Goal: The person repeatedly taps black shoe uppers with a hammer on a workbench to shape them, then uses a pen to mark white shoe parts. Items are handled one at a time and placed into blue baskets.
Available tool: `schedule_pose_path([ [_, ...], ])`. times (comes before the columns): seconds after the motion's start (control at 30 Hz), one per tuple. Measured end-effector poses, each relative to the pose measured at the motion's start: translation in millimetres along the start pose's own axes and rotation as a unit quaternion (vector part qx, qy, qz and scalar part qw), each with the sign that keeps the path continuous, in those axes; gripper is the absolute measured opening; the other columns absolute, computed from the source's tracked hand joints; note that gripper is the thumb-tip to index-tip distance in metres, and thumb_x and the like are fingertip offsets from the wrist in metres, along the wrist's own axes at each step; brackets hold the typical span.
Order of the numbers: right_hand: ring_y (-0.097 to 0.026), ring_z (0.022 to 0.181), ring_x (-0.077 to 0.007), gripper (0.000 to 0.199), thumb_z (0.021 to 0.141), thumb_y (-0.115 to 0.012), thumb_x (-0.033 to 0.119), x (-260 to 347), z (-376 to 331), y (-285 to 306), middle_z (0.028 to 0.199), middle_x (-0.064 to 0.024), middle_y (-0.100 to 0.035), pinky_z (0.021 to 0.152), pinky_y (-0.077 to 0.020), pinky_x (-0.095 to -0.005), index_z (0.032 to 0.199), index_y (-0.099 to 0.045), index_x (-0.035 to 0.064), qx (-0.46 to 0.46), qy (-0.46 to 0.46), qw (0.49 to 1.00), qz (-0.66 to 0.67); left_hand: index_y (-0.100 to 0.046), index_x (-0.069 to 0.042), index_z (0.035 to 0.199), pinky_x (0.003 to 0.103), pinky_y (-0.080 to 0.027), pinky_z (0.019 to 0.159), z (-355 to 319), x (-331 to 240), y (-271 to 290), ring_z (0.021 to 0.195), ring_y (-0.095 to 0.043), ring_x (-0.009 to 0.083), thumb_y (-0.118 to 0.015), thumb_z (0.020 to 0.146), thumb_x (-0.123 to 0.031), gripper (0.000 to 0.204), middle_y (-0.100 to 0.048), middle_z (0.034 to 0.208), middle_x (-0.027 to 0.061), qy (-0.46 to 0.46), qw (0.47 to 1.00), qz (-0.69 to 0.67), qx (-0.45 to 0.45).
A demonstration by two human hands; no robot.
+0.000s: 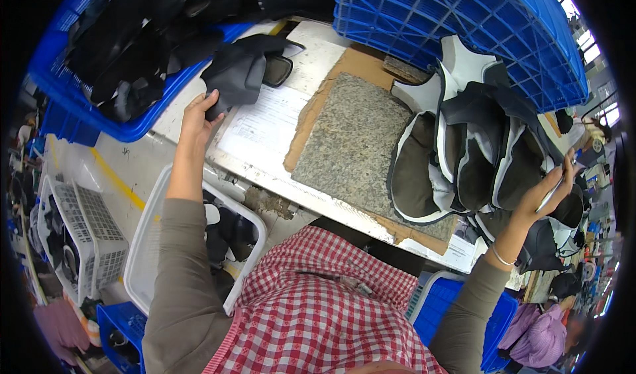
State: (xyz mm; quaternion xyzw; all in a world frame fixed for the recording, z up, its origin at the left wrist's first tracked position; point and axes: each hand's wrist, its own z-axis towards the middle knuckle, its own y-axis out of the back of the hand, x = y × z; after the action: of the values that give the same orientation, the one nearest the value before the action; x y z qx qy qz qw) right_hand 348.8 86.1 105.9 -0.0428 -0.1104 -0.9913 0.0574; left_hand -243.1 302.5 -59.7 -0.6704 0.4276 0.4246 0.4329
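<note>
On the left, my left hand grips the lower edge of a black shoe upper, thumb on top. The upper lies over the white table and a printed paper sheet. Over on the right, my right hand is closed around a thin silvery pen-like tool. That hand is beside a heap of black shoe uppers with white linings; whether its fingers touch the heap I cannot tell. A grey speckled stone slab lies between my hands, on brown cardboard.
A blue basket full of black pieces stands at the far left. One big blue crate borders the table's back right. Below my left arm is a white bin with dark pieces. Another blue crate stands low at right. Other people work nearby.
</note>
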Motion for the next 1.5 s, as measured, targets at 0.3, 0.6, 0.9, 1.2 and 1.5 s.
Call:
schedule_pose_path([
  [0.3,-0.065,0.109,-0.0324,0.016,0.102,-0.061,0.013,180.4,-94.4,-59.0,0.11,-0.0143,-0.071,0.095,-0.0499,-0.0389,0.111,-0.072,0.0076,0.338,-0.013,0.907,0.25,-0.07,0.009,0.102,0.045,-0.059,0.091,-86.7,30.6,-103.7,0.096,-0.072,0.0247,-0.08,0.091,-0.021,0.034,-0.074,0.102,0.0127,0.055,0.931,-0.152,0.328],
  [0.6,-0.064,0.121,-0.0404,0.029,0.104,-0.062,0.022,178.2,-161.3,-132.6,0.136,-0.022,-0.064,0.101,-0.0509,-0.0416,0.125,-0.058,0.0028,0.435,-0.111,0.85,0.276,-0.072,-0.002,0.105,0.028,-0.057,0.057,-109.9,28.5,-118.9,0.074,-0.072,0.0127,-0.067,0.1,-0.018,0.018,-0.075,0.087,0.0104,-0.125,0.912,0.096,0.379],
  [0.9,-0.055,0.13,-0.0421,0.034,0.1,-0.065,0.028,179.5,-169.0,-172.2,0.141,-0.0172,-0.063,0.111,-0.0415,-0.0486,0.124,-0.061,0.0039,0.496,0.002,0.848,0.184,-0.055,0.003,0.13,0.049,-0.049,0.103,218.2,-29.2,-188.5,0.12,-0.057,0.0445,-0.078,0.081,-0.021,0.059,-0.059,0.126,0.0276,-0.41,0.855,0.246,-0.202],
  [1.2,-0.055,0.127,-0.0417,0.035,0.1,-0.064,0.03,181.9,-162.9,-173.9,0.14,-0.0184,-0.063,0.109,-0.0423,-0.0482,0.122,-0.061,0.0023,0.53,0.004,0.833,0.159,-0.067,0.011,0.109,0.046,-0.06,0.063,272.6,-13.6,-216.6,0.081,-0.074,0.0341,-0.081,0.081,-0.018,0.043,-0.072,0.091,0.0237,-0.182,0.971,0.142,0.068],
  [1.5,-0.056,0.128,-0.0396,0.035,0.093,-0.071,0.023,185.0,-160.1,-172.2,0.139,-0.0169,-0.065,0.109,-0.0408,-0.049,0.122,-0.063,0.0044,0.516,0.007,0.842,0.16,-0.07,0.002,0.096,0.035,-0.062,0.061,113.5,-139.4,-137.4,0.071,-0.073,0.0224,-0.064,0.092,-0.012,0.016,-0.073,0.086,0.0109,-0.339,0.918,-0.175,0.112],
])
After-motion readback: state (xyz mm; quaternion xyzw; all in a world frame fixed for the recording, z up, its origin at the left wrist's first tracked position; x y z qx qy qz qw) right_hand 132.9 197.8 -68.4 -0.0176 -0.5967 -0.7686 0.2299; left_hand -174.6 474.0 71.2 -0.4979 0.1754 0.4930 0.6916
